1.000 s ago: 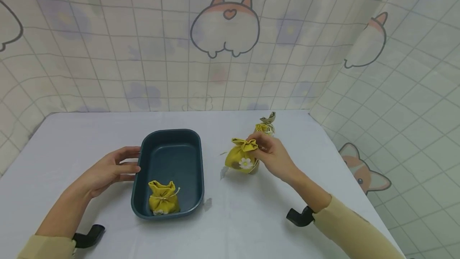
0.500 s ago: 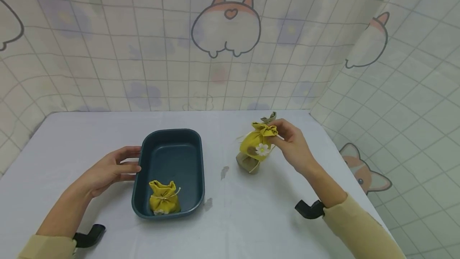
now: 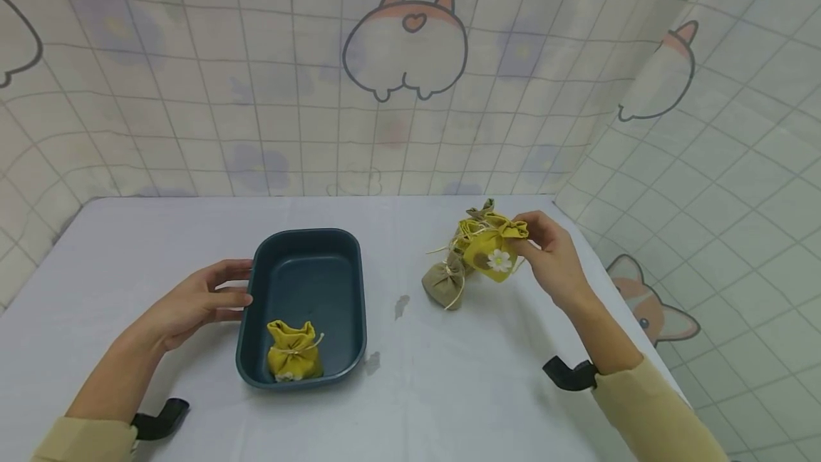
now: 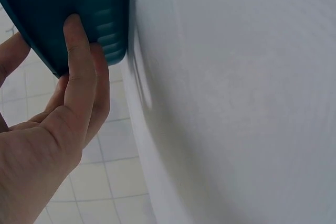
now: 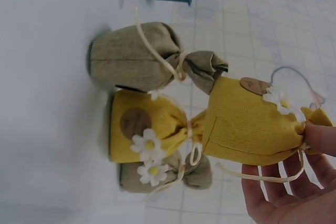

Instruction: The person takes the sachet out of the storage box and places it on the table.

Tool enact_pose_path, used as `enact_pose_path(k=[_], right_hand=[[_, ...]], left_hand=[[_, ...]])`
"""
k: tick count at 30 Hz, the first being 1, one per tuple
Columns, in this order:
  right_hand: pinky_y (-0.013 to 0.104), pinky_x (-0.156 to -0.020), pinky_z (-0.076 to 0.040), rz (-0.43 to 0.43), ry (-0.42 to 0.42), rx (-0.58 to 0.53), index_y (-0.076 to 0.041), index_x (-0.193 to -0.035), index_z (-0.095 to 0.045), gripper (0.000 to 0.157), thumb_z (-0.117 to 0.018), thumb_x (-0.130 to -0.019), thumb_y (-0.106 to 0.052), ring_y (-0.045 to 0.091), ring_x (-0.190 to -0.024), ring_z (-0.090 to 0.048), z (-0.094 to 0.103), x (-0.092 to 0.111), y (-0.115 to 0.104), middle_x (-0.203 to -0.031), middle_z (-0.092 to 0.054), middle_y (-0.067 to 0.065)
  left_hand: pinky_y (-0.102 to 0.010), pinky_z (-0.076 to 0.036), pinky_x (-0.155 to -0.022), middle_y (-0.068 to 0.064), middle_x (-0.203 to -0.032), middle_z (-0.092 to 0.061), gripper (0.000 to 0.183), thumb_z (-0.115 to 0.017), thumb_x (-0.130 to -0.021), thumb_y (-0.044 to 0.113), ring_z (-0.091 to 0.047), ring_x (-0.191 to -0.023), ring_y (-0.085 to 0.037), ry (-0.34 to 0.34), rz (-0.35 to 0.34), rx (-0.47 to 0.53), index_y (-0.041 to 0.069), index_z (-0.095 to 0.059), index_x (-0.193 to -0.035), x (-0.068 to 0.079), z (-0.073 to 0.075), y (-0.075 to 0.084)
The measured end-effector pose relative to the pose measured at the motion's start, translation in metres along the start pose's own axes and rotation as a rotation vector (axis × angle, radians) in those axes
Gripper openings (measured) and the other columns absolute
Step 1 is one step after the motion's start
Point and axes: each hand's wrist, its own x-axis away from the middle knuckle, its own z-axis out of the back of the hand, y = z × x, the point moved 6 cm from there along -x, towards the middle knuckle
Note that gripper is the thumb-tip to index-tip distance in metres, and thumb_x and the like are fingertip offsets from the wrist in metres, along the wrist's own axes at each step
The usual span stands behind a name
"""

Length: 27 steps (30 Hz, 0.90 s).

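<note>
My right hand [image 3: 554,259] pinches a yellow drawstring pouch [image 3: 489,254] by its gathered neck. In the right wrist view this pouch [image 5: 252,121], with a white flower and brown tag, hangs raised above the table. Close by stand another yellow pouch [image 5: 131,145] and two beige-grey pouches, one nearer the tray [image 5: 131,56] and one partly hidden behind [image 5: 197,177]. My left hand [image 3: 192,305] rests its fingers against the outer left wall of a dark teal tray [image 3: 308,291], as the left wrist view also shows. Inside the tray's near end sits a yellow pouch [image 3: 293,355].
A white cloth covers the table [image 3: 410,391], with small grey marks between tray and pouches. Behind and to the right hangs a tile-patterned curtain [image 3: 276,91] with cartoon dogs. A black strap mount [image 3: 571,374] sits on each wrist.
My right hand has carried the yellow pouch rightward and away from in front of the beige-grey pouch, which now shows whole. The left hand and tray stay in place.
</note>
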Motion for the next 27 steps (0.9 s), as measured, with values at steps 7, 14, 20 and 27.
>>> enact_pose_path(k=[7, 14, 20, 27], right_hand=[[0.016, -0.085, -0.053, -0.042, 0.029, 0.013, 0.006, -0.122, -0.059, 0.024, -0.062, -0.1, -0.004, 0.013, -0.112, -0.06, 0.009, 0.002, 0.015, -0.121, -0.062, 0.015], [0.019, -0.084, -0.054, -0.115, -0.015, -0.009, 0.006, -0.121, -0.057, 0.024, -0.059, -0.099, -0.003, 0.014, -0.11, -0.06, 0.007, 0.001, 0.037, -0.12, -0.062, 0.015], [0.026, -0.085, -0.054, -0.165, -0.097, 0.0, 0.004, -0.123, -0.058, 0.026, -0.06, -0.098, -0.004, 0.018, -0.106, -0.061, -0.006, 0.0, 0.057, -0.12, -0.064, 0.017], [0.038, -0.087, -0.056, -0.17, -0.181, -0.009, 0.003, -0.123, -0.059, 0.025, -0.062, -0.098, -0.003, 0.021, -0.1, -0.063, -0.018, 0.0, 0.068, -0.117, -0.065, 0.017]], left_hand=[[-0.042, -0.059, -0.092, -0.031, -0.156, -0.03, 0.078, -0.07, -0.097, 0.01, -0.055, -0.125, -0.04, 0.0, -0.003, -0.009, -0.006, -0.023, -0.157, 0.0, 0.0, 0.0], [-0.043, -0.058, -0.092, -0.031, -0.157, -0.029, 0.079, -0.07, -0.097, 0.011, -0.055, -0.125, -0.04, -0.002, -0.005, -0.01, -0.006, -0.023, -0.158, 0.0, 0.0, 0.001], [-0.044, -0.058, -0.093, -0.031, -0.157, -0.029, 0.078, -0.069, -0.098, 0.01, -0.055, -0.125, -0.041, -0.005, -0.01, -0.008, -0.006, -0.022, -0.158, 0.001, -0.001, 0.002], [-0.044, -0.058, -0.093, -0.031, -0.156, -0.029, 0.078, -0.07, -0.098, 0.01, -0.054, -0.126, -0.042, 0.0, -0.009, -0.015, -0.006, -0.022, -0.157, 0.002, -0.001, 0.003]])
